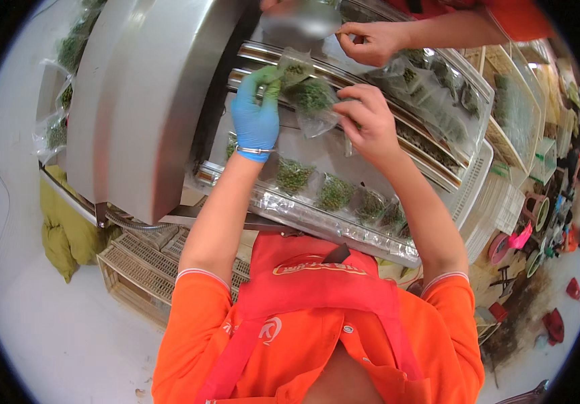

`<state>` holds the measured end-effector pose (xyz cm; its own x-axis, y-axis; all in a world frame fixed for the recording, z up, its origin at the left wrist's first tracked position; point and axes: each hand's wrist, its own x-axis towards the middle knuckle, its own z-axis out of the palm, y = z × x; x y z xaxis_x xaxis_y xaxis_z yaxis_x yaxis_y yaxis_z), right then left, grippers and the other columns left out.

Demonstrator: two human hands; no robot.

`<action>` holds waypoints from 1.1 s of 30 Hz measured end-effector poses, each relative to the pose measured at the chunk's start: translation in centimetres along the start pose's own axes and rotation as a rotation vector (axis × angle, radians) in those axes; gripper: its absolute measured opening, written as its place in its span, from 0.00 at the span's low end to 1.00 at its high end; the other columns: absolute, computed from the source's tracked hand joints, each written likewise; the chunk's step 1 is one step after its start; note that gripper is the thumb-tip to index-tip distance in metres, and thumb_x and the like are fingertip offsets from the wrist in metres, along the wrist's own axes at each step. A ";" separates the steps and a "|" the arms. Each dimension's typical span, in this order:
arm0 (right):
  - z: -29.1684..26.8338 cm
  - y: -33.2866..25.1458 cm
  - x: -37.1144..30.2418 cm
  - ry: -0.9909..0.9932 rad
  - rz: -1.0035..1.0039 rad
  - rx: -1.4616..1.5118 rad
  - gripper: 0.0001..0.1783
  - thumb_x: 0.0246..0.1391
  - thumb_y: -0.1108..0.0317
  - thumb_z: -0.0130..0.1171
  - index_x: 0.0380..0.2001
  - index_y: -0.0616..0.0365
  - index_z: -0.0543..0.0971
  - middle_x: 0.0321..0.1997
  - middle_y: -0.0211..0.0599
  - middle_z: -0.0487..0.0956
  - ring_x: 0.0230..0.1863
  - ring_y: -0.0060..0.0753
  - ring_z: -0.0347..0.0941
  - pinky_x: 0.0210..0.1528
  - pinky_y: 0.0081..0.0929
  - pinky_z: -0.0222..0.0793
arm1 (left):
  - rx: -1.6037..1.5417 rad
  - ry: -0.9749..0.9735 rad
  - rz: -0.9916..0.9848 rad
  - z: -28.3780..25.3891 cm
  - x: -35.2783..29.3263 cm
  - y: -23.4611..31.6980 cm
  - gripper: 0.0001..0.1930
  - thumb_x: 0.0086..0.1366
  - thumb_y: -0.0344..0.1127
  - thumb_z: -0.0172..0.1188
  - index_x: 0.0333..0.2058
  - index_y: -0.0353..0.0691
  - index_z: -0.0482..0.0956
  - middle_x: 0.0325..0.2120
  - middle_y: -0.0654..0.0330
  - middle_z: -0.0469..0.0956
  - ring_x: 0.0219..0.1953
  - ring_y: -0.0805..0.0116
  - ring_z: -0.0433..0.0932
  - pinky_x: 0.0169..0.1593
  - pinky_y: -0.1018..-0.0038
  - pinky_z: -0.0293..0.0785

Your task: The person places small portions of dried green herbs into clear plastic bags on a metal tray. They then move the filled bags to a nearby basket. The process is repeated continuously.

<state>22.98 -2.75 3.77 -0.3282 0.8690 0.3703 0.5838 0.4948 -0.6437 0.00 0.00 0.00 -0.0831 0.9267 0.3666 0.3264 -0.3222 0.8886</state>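
Lining near edge: green-filled bags (294,176) in a row on the metal worktop (330,155), probably spaced for separation.
Right hand (372,124): bare, fingertips at larger bag's right edge; cannot tell whether gripping.
Left hand (257,118): gloved, pinching smaller bag (295,71) at left, seemingly to steady it.
Larger bag (313,96): between both hands, mid-worktop.
Far right: co-worker's hand (369,42), fingers curled.

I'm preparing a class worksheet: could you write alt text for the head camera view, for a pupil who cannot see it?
A person's blue-gloved left hand and bare right hand handle clear bags of greens beside a curved metal cover. More filled bags lie in a row nearer the person, and a co-worker's hand is on the far side.
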 end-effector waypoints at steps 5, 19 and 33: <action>-0.2 -3.7 2.2 0.392 0.291 1.026 0.10 0.55 0.80 0.56 0.41 0.61 0.73 0.39 0.37 0.76 0.36 0.27 0.74 0.45 0.31 0.73 | -0.465 0.224 -0.449 -3.1 0.0 1.2 0.06 0.71 0.26 0.58 0.45 0.37 0.74 0.39 0.64 0.77 0.42 0.78 0.73 0.47 0.78 0.72; 4.3 -4.4 4.6 -0.402 0.639 0.457 0.14 0.55 0.60 0.67 0.30 0.61 0.83 0.25 0.36 0.83 0.27 0.27 0.78 0.32 0.27 0.72 | 0.108 -0.065 -0.464 -5.2 0.8 0.8 0.07 0.66 0.32 0.63 0.39 0.36 0.79 0.30 0.60 0.79 0.31 0.70 0.75 0.38 0.74 0.72; 8.0 -1.2 3.5 -0.386 0.293 -0.414 0.17 0.56 0.62 0.65 0.43 0.56 0.71 0.40 0.47 0.75 0.31 0.55 0.81 0.30 0.46 0.79 | 1.025 -0.625 0.024 -5.6 -2.5 -0.2 0.32 0.50 0.50 0.67 0.56 0.52 0.78 0.54 0.61 0.73 0.56 0.53 0.68 0.55 0.51 0.66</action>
<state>15.20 -0.26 0.49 -0.3108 0.9452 -0.0998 0.9031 0.2609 -0.3410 -5.11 -3.37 0.46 0.3122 0.9475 -0.0687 0.9426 -0.2999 0.1469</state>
